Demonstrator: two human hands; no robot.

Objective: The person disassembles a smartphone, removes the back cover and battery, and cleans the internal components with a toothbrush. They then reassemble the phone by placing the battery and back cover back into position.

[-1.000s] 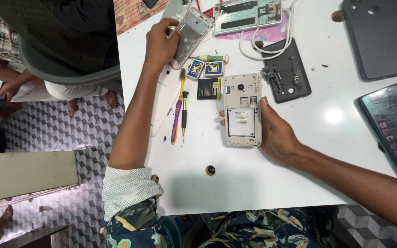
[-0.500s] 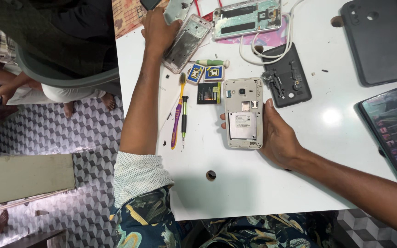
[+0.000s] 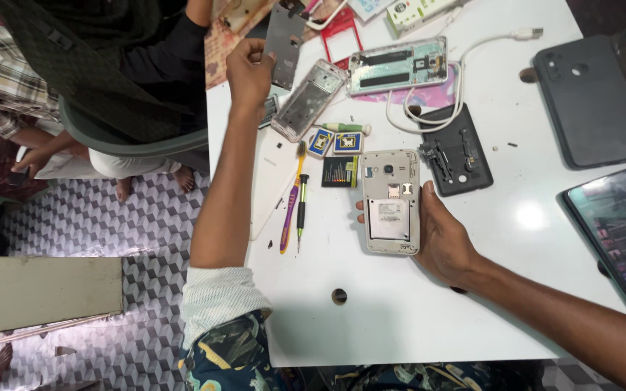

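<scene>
Head view: a white table [image 3: 400,318] is seen from above, covered with phone parts. An opened phone [image 3: 390,202], back cover off and pale inner frame showing, is held in the right hand [image 3: 445,242]; the fingers are wrapped round its right edge and a fingertip shows at its left edge, so the phone is gripped from both sides just above the table near the centre. The left hand [image 3: 249,70] is stretched to the far left part of the table. Its fingers are curled narrowly against the lower edge of a grey metal plate [image 3: 285,45]; the plate is touched, but whether it is actually pinched cannot be told.

Just right of that hand a silver phone frame [image 3: 308,100] lies tilted, and beyond it a second opened phone body [image 3: 398,65] lies on a pink sheet. A purple-handled brush [image 3: 291,203] and a thin screwdriver [image 3: 301,210] lie side by side left of the held phone. A small black battery [image 3: 340,171] lies just beside the phone's upper left corner. A black phone part [image 3: 459,152] lies near its upper right. A dark back cover [image 3: 590,98] and a lit phone screen [image 3: 621,235] are placed well apart, at the right edge. Another person is seated at the far left, beside the table.
</scene>
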